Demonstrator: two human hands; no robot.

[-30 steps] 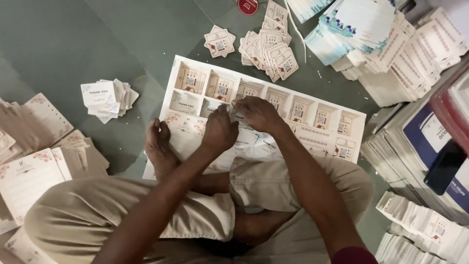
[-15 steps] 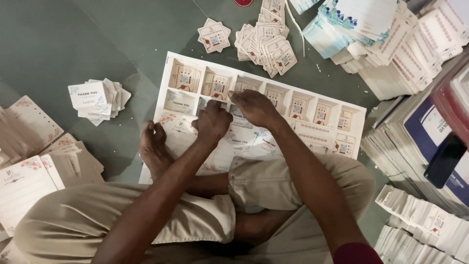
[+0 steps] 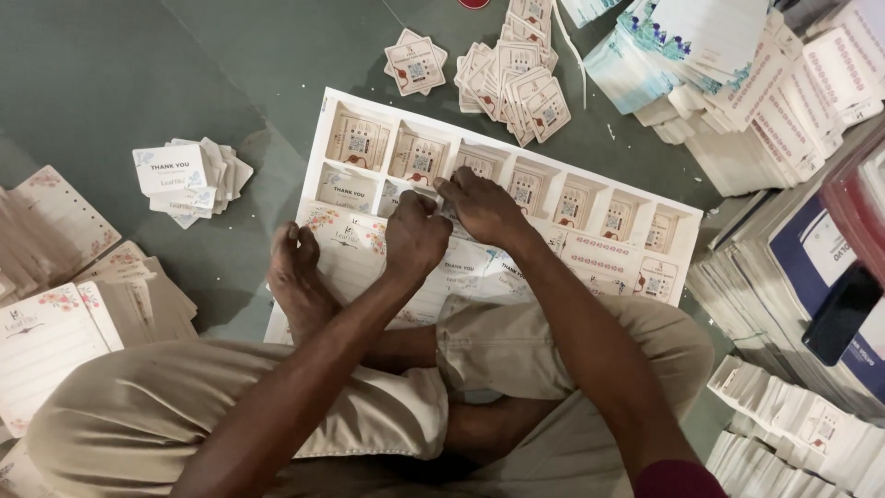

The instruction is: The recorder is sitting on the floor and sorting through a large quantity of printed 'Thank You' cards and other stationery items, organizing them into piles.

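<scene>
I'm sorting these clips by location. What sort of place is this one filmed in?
Probably a small print-finishing or packing workroom, worked on the floor. A person sits cross-legged with both hands, left hand and right hand, on a large printed die-cut sheet, with loose card piles and tall paper stacks around.

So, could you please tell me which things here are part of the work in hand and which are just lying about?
In hand:
left hand
right hand
printed card sheet

Lying about:
thank-you card pile
small square card pile
floral notepad sheets
black phone
</scene>
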